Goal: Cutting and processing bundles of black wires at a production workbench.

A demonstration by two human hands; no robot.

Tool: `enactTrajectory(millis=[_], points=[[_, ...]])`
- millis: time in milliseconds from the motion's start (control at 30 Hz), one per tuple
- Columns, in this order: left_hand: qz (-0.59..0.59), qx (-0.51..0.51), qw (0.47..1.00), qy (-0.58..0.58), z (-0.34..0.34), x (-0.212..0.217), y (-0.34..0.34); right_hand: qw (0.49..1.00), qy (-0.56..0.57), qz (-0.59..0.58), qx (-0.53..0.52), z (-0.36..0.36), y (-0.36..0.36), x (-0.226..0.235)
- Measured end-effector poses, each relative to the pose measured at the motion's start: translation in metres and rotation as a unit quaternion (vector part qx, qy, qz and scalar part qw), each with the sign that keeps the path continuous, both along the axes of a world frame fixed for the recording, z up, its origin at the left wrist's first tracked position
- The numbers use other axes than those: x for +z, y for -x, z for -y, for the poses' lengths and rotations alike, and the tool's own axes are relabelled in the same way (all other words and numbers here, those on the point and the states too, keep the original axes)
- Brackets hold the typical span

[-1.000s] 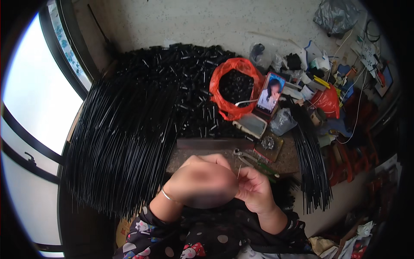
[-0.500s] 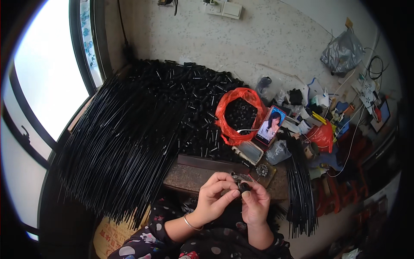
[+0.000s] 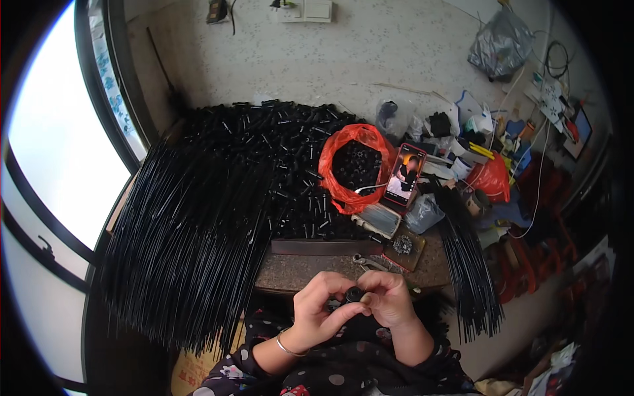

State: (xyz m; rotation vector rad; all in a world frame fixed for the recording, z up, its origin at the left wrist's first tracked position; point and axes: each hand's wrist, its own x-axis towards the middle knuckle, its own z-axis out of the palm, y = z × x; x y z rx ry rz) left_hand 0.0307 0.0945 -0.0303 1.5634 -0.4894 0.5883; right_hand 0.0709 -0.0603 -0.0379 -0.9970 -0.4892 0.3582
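Observation:
A small round black part (image 3: 354, 294) with a hollow-looking end is held between both hands in front of my body. My left hand (image 3: 320, 305) is closed around it, its thumb pressed along the near side. From the other side my right hand (image 3: 391, 298) pinches at the part with thumb and bent fingers. Their fingertips hide most of it, so I cannot tell its exact kind. Just beyond the hands, pliers (image 3: 367, 262) lie at the table's front edge (image 3: 297, 272).
Long thin black rods or cables (image 3: 185, 251) hang over the table's left side; a smaller bundle (image 3: 469, 277) hangs right. Behind lie many black cylindrical parts (image 3: 297, 152). A red plastic bag (image 3: 330, 148) holds black pieces. Beside it stand a phone (image 3: 404, 175) and a clear-lidded box (image 3: 378, 219).
The view has shifted. Both hands remain together on the black part, which has turned so its round end faces up more. The pliers are more exposed beyond my fingers.

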Motion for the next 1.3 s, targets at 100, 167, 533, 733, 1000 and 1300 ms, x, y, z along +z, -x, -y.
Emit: enactTrajectory(millis=[100,167,533,733,1000,1300], points=[[0.042,-0.002,0.998,-0.057,-0.003,0.000,-0.008,1.000,0.014,-0.006,0.011,-0.003,-0.003,-0.002],[0.035,-0.082,0.994,-0.064,-0.003,-0.004,-0.011,0.999,0.046,0.024,-0.013,-0.005,0.000,-0.001],[-0.139,-0.272,0.950,0.059,0.002,-0.018,0.015,0.989,0.122,0.051,0.069,-0.009,0.003,0.008],[-0.304,-0.362,0.853,0.219,-0.009,-0.007,0.012,0.973,0.216,0.082,0.001,-0.008,0.008,0.025],[-0.221,-0.262,0.904,0.257,-0.009,-0.010,-0.002,0.567,0.412,0.605,-0.378,-0.004,0.017,0.061],[-0.039,-0.160,0.986,0.016,-0.005,0.011,0.012,0.776,0.247,0.558,-0.160,0.011,0.024,0.045]])
